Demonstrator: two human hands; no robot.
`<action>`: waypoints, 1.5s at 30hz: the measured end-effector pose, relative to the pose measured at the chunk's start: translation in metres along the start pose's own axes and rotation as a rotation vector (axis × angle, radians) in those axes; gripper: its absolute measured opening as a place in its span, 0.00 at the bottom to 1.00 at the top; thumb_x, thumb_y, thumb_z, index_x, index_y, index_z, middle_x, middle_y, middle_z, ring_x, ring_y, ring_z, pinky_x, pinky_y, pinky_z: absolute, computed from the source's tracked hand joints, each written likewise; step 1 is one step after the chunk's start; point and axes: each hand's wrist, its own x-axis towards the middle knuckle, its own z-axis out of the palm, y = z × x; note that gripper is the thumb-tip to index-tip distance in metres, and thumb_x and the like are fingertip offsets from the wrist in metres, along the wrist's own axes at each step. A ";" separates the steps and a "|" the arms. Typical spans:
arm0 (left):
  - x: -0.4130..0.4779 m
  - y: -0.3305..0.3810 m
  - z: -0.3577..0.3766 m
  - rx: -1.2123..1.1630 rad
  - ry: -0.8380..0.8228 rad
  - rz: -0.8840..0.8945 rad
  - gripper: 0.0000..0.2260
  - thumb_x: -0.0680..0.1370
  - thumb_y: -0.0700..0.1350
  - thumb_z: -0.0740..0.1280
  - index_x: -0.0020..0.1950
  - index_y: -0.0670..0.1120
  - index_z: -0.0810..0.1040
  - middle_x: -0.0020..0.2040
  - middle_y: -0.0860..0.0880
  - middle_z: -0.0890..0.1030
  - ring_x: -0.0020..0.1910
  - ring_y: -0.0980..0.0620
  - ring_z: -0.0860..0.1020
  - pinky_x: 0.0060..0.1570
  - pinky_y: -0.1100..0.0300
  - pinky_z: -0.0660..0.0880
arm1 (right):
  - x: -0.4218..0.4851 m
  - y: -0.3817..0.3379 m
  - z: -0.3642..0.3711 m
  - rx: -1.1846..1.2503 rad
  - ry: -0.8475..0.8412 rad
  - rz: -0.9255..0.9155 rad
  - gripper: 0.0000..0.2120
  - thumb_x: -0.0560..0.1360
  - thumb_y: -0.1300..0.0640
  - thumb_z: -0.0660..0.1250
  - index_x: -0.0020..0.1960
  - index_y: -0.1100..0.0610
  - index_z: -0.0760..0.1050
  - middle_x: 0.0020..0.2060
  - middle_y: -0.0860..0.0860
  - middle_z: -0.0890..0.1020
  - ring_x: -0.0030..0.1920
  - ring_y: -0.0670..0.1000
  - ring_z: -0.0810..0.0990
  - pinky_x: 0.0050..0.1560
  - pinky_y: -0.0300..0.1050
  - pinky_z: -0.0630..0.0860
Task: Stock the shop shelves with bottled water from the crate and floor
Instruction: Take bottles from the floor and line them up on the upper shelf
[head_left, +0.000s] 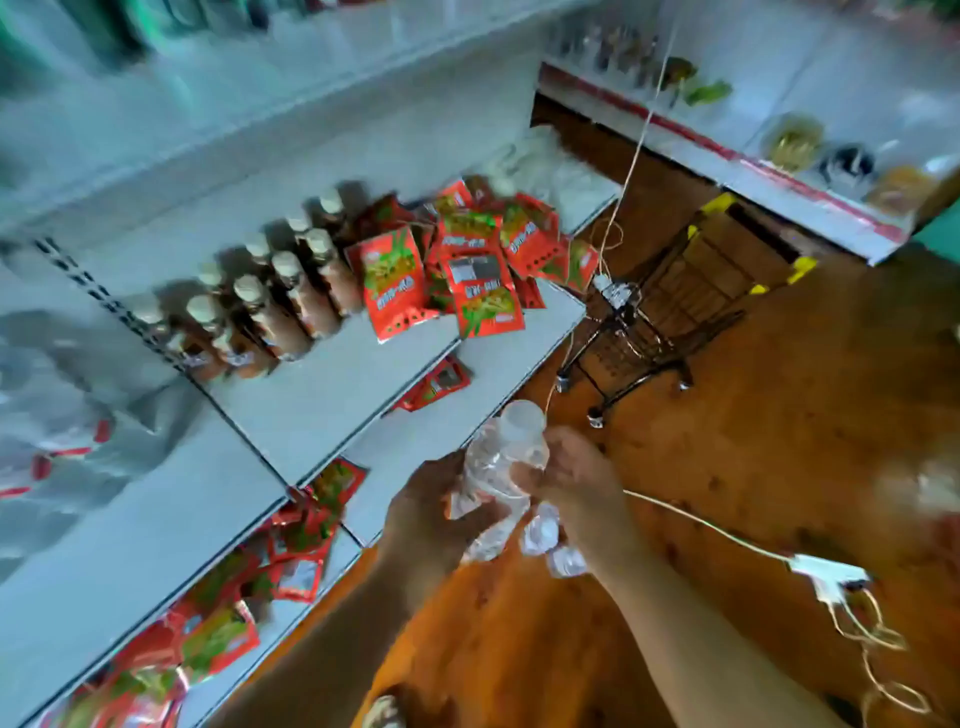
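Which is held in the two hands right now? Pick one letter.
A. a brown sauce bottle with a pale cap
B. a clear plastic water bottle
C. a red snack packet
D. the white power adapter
B: the left hand and the right hand both wrap a clear water bottle, its cap end pointing up toward the shelf, while the red packets and the brown bottles lie untouched on the shelf.

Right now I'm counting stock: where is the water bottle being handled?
Lower centre of the head view: the water bottle is held between left hand and right hand, just off the white shelf's front edge.
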 end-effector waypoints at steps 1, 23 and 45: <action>-0.013 0.025 -0.019 0.009 0.034 0.029 0.28 0.58 0.62 0.70 0.57 0.58 0.77 0.52 0.58 0.80 0.51 0.58 0.79 0.49 0.60 0.75 | -0.003 -0.031 0.008 0.004 -0.038 -0.038 0.17 0.60 0.54 0.77 0.45 0.54 0.75 0.37 0.43 0.83 0.42 0.43 0.81 0.42 0.31 0.75; -0.255 0.181 -0.354 -0.112 0.939 0.382 0.20 0.63 0.47 0.71 0.53 0.56 0.74 0.48 0.53 0.84 0.47 0.52 0.82 0.53 0.55 0.77 | -0.134 -0.363 0.334 -0.015 -0.894 -0.504 0.10 0.62 0.54 0.74 0.41 0.56 0.77 0.40 0.51 0.83 0.40 0.50 0.82 0.37 0.40 0.77; -0.237 0.097 -0.501 0.094 1.296 0.079 0.21 0.69 0.45 0.74 0.61 0.50 0.76 0.52 0.52 0.78 0.47 0.52 0.79 0.47 0.60 0.73 | -0.092 -0.323 0.541 -0.076 -1.044 -0.398 0.06 0.72 0.53 0.70 0.48 0.51 0.78 0.46 0.48 0.84 0.49 0.48 0.82 0.49 0.42 0.77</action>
